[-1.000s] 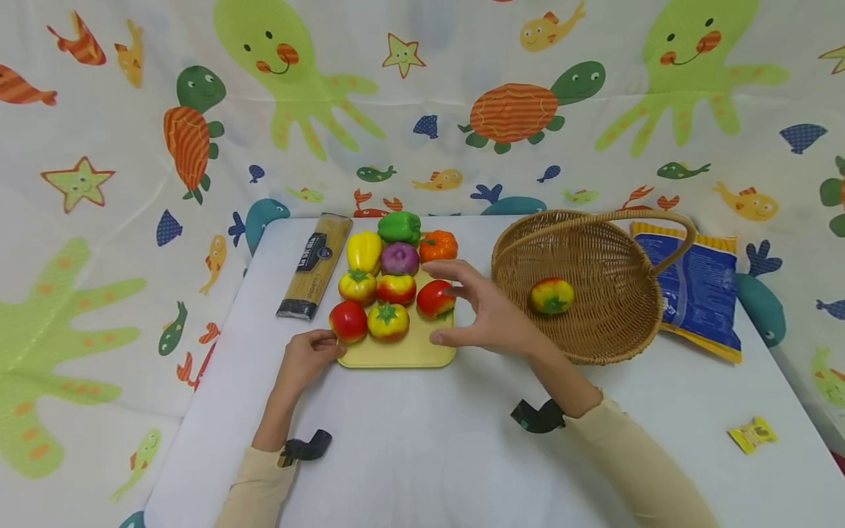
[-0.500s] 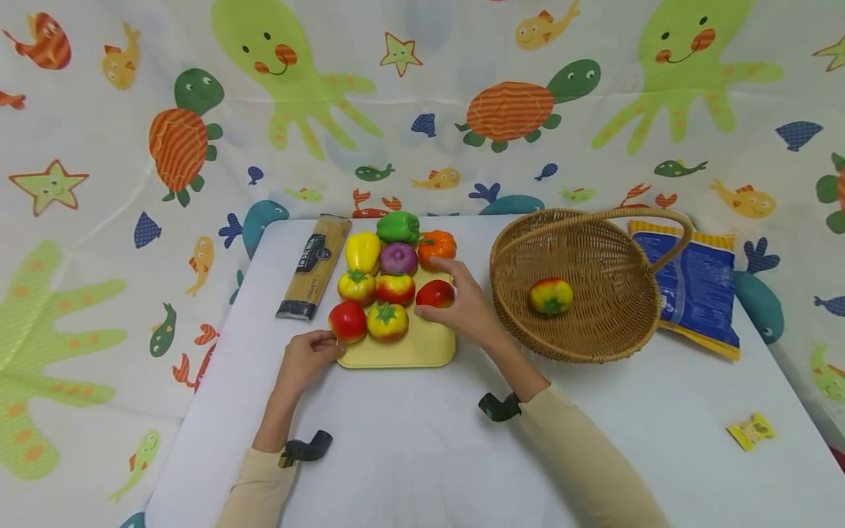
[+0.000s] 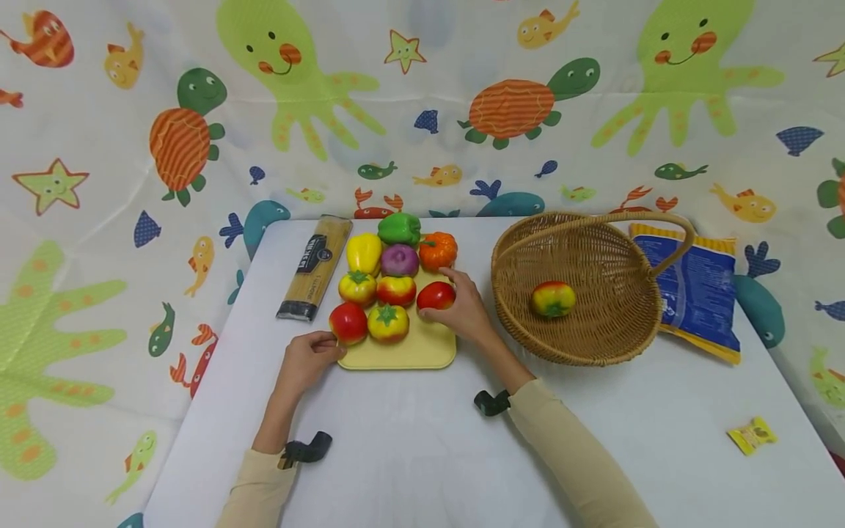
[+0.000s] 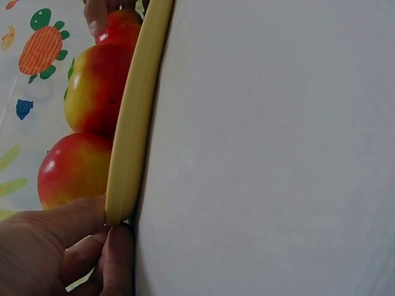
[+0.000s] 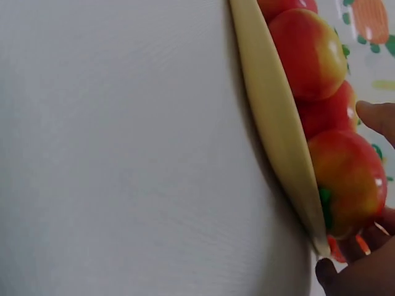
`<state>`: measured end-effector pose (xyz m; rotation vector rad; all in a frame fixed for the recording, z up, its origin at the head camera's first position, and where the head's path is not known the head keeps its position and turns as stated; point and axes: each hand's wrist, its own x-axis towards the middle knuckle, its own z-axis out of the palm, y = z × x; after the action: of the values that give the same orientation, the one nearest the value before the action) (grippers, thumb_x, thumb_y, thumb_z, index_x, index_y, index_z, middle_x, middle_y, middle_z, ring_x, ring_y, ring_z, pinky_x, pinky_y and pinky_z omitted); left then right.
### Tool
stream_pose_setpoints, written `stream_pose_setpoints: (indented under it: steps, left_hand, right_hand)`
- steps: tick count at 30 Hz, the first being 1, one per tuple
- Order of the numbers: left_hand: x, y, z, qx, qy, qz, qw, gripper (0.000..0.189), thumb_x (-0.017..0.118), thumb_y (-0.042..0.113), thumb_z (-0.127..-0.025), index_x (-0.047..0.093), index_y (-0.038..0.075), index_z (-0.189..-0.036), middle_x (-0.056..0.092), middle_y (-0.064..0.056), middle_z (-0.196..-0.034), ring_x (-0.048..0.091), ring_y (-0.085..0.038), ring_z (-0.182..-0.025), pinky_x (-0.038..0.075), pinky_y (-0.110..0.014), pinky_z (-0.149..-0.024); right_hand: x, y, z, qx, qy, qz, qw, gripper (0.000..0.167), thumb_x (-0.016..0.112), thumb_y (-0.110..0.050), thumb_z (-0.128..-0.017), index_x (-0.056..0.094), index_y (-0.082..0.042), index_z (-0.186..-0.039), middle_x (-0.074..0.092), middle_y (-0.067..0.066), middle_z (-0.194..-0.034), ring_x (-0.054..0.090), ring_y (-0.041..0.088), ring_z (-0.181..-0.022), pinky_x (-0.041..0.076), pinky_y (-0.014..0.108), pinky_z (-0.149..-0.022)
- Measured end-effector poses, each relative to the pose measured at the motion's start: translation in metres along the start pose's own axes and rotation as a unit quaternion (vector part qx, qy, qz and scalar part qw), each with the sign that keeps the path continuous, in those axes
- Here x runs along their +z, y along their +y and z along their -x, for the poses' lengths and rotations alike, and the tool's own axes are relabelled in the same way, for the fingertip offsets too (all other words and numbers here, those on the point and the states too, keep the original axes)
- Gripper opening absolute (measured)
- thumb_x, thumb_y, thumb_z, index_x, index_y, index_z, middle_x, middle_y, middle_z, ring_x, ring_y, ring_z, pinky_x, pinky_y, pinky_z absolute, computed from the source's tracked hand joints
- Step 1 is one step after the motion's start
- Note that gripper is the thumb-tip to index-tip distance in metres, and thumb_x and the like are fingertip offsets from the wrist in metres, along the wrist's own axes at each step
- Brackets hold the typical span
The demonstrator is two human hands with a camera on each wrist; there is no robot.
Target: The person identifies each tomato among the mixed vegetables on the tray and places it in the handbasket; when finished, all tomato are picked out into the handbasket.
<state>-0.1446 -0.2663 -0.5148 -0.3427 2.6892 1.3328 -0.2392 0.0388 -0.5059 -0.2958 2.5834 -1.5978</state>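
Low on the table's left side, my left hand [image 3: 306, 362] pinches the front left corner of a yellow tray [image 3: 396, 357], thumb above and fingers below in the left wrist view. On the tray's right side my right hand [image 3: 466, 309] holds a red toy tomato [image 3: 433, 295], fingers curled behind it; its green stem shows in the right wrist view. Several tomatoes share the tray, among them a red one [image 3: 348, 323] and a yellow-red one [image 3: 388, 323]. Behind them sit a yellow pepper [image 3: 364, 254], a purple onion [image 3: 400, 259], a green pepper [image 3: 399, 228] and an orange pumpkin [image 3: 439, 251].
A wicker basket [image 3: 614, 315] with one tomato [image 3: 553, 299] inside stands right of the tray, its handle arching up. Spaghetti [image 3: 315, 268] in a packet lies left. A blue bag [image 3: 700, 293] lies behind the basket, and a small yellow wrapper [image 3: 752, 435] at far right.
My right hand has moved left and closed in around the red tomato at the tray's right side. My left hand has stayed at the tray corner.
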Motion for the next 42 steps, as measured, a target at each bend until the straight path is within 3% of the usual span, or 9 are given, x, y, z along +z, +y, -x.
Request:
stream_pose_setpoints:
  steps: [11,28,34,42]
  left_hand:
    - [0.000,0.003,0.001,0.004,0.005,0.004,1.0000,0.040,0.074,0.020,-0.088,0.066,-0.004,-0.119,0.069,-0.013,-0.101,0.065,-0.023,-0.088,0.055,-0.030,-0.078]
    - [0.000,0.000,0.001,0.019,0.014,-0.007,0.9997,0.039,0.074,0.020,-0.087,0.067,-0.004,-0.118,0.069,-0.012,-0.098,0.065,-0.023,-0.087,0.055,-0.029,-0.076]
    - [0.000,0.002,0.003,0.017,0.013,-0.007,0.9998,0.039,0.074,0.019,-0.087,0.067,-0.004,-0.118,0.069,-0.013,-0.098,0.064,-0.024,-0.087,0.055,-0.029,-0.075]
    - [0.001,0.000,0.001,0.019,0.014,-0.009,0.9997,0.039,0.074,0.020,-0.088,0.067,-0.004,-0.118,0.069,-0.012,-0.097,0.064,-0.023,-0.086,0.055,-0.028,-0.075]
  right_hand:
    - [0.010,0.016,-0.005,0.007,0.008,0.016,0.9998,0.085,0.084,-0.042,-0.073,0.045,-0.017,-0.144,0.046,0.009,-0.138,0.047,0.028,-0.119,0.046,0.050,-0.096]
    - [0.008,0.015,-0.004,0.004,0.011,0.013,0.9998,0.077,0.085,-0.038,-0.074,0.052,-0.015,-0.139,0.050,0.011,-0.138,0.050,0.030,-0.118,0.046,0.050,-0.095]
    - [0.005,0.003,0.001,-0.009,0.006,-0.008,0.9999,0.075,0.086,-0.037,-0.075,0.052,-0.016,-0.139,0.050,0.009,-0.137,0.051,0.027,-0.117,0.048,0.047,-0.095]
    - [-0.006,-0.031,0.013,-0.029,-0.013,-0.034,0.9989,0.076,0.087,-0.042,-0.073,0.053,-0.021,-0.138,0.051,0.004,-0.136,0.052,0.024,-0.117,0.050,0.045,-0.092]
